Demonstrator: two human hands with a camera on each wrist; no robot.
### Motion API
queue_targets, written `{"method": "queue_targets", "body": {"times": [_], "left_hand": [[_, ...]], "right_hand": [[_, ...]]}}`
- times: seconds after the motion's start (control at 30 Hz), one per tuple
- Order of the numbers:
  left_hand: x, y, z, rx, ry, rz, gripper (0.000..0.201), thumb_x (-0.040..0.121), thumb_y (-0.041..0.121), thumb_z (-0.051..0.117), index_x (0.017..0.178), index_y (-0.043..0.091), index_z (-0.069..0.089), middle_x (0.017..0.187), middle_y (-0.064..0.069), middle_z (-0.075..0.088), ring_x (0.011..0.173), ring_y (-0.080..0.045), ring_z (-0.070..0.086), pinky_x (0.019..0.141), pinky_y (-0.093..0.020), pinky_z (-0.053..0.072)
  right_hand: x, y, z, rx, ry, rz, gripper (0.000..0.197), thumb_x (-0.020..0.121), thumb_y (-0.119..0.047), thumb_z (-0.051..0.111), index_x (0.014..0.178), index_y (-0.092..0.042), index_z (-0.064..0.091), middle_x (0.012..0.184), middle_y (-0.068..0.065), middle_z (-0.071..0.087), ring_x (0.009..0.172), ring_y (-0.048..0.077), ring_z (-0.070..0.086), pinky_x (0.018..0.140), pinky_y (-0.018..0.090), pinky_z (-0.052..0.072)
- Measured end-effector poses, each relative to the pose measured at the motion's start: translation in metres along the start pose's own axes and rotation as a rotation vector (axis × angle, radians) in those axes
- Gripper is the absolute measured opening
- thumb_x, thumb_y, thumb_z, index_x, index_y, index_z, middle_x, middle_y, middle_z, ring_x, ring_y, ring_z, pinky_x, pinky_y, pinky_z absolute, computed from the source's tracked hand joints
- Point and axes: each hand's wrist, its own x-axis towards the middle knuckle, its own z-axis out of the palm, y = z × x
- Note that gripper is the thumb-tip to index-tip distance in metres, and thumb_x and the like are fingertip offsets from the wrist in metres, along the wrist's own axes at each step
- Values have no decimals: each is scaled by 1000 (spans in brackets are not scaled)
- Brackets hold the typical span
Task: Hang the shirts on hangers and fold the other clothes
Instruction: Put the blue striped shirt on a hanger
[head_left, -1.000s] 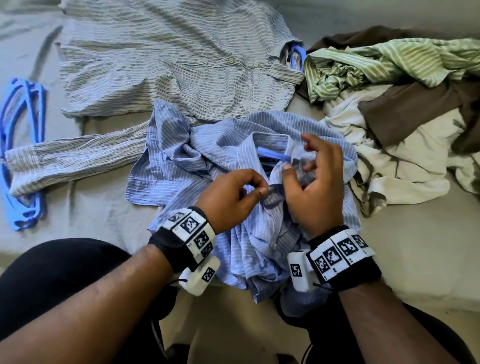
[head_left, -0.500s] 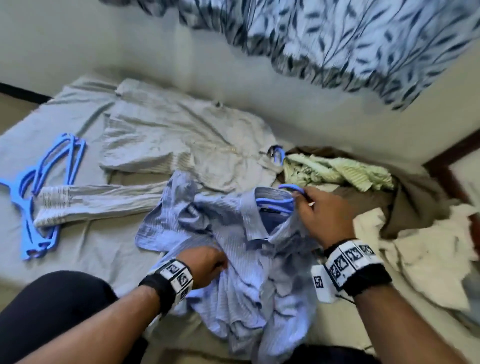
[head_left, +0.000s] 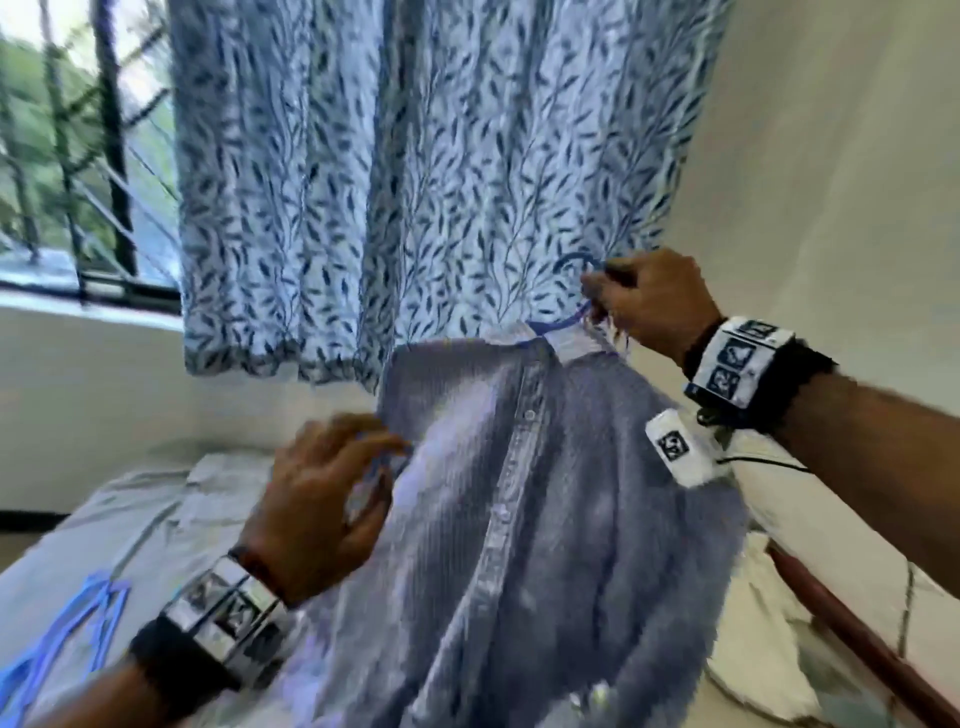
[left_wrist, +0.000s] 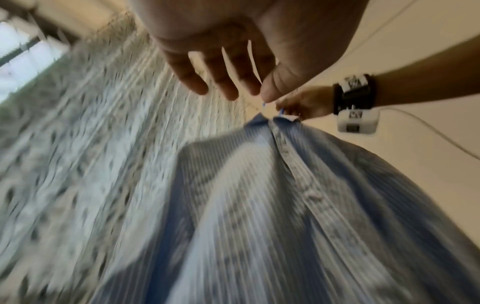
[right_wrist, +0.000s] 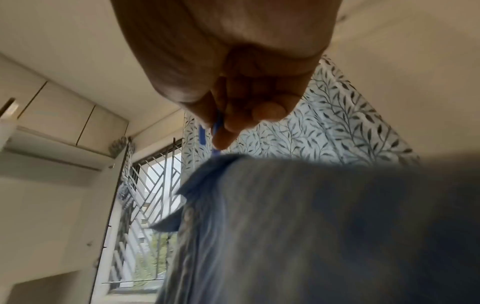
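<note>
A blue striped shirt (head_left: 519, 519) hangs buttoned on a blue hanger (head_left: 563, 323), lifted off the bed in front of the curtain. My right hand (head_left: 597, 296) grips the hanger just under its hook; the right wrist view shows the fingers (right_wrist: 223, 135) pinching the blue plastic above the collar. My left hand (head_left: 374, 452) is at the shirt's left shoulder edge. In the left wrist view its fingers (left_wrist: 228, 82) are straight and spread above the shirt (left_wrist: 285, 205), holding nothing. The picture is blurred by motion, so I cannot tell whether the fingertips touch the fabric.
A leaf-print curtain (head_left: 415, 182) hangs right behind the shirt, with a barred window (head_left: 78, 156) to its left. Below lies the bed (head_left: 156, 509) with spare blue hangers (head_left: 67, 634) at lower left. White cloth (head_left: 769, 649) and a wooden frame edge (head_left: 857, 639) lie at lower right.
My right hand has raised the hanger with the shirt from the bed up to curtain height. My left hand let go of the lower fabric and rose to the shoulder. The head view tilted upward.
</note>
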Motion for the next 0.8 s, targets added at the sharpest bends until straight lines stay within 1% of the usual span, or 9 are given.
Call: {"method": "queue_targets", "body": {"times": [0.13, 0.27, 0.37, 0.47, 0.53, 0.6, 0.67, 0.73, 0.8], "left_hand": [[108, 18, -68, 188, 38, -22, 60, 96, 47, 50, 148, 17, 49, 150, -8, 48, 139, -32, 45, 116, -47, 35], [176, 23, -85, 281, -289, -83, 77, 94, 75, 24, 144, 23, 51, 130, -10, 66, 120, -32, 62, 100, -45, 48], [202, 29, -93, 221, -376, -90, 59, 96, 66, 37, 112, 14, 61, 90, -7, 65, 83, -28, 63, 70, -30, 44], [219, 32, -106, 314, -280, 10, 35, 106, 45, 43, 94, 15, 56, 82, -8, 58, 79, -32, 59, 69, -31, 32], [226, 31, -115, 306, -183, 110, 36, 104, 41, 45, 97, 9, 62, 86, -14, 61, 83, -36, 61, 71, -31, 33], [231, 33, -125, 314, -117, 178, 36, 103, 37, 49, 103, 6, 66, 92, -17, 62, 87, -38, 62, 72, -33, 36], [233, 35, -133, 331, -89, 177, 33, 102, 35, 54, 110, 6, 68, 100, -19, 65, 95, -39, 63, 78, -38, 44], [235, 36, -135, 362, -93, 171, 29, 100, 32, 63, 115, 9, 68, 104, -19, 67, 98, -39, 64, 82, -39, 46], [233, 33, -136, 404, -156, 137, 36, 98, 45, 62, 114, 13, 66, 94, -15, 66, 92, -38, 65, 78, -39, 47]], "right_hand": [[6, -34, -49, 61, -11, -103, 36, 101, -42, 64, 79, -19, 81, 71, -3, 75, 66, 13, 69, 72, 42, 56], [17, -61, -102, 294, 108, -163, 31, 103, -32, 64, 95, -6, 78, 78, 10, 77, 63, 12, 67, 68, 35, 54], [15, -64, -119, 407, 157, -192, 32, 103, -37, 65, 102, -8, 77, 76, 10, 74, 63, 17, 66, 62, 35, 54], [7, -54, -121, 522, 94, -151, 37, 102, -46, 63, 128, -20, 68, 89, 2, 76, 71, 15, 68, 61, 29, 54], [-1, -35, -112, 323, -58, -143, 59, 96, -69, 56, 140, -29, 57, 106, -6, 73, 88, 13, 68, 78, 32, 54], [-12, -10, -100, 54, -260, -173, 65, 87, -89, 41, 127, -43, 61, 110, -13, 69, 99, 13, 65, 91, 39, 51], [-20, 9, -87, 27, -333, -173, 60, 80, -98, 32, 100, -52, 63, 89, -21, 67, 82, 3, 61, 81, 37, 48], [-26, 23, -79, 141, -264, -192, 73, 81, -96, 33, 87, -31, 65, 74, -13, 63, 68, 4, 55, 69, 38, 46], [-30, 24, -78, 187, -132, -216, 80, 86, -88, 38, 80, -12, 62, 70, 1, 62, 64, 7, 53, 64, 39, 46]]}}
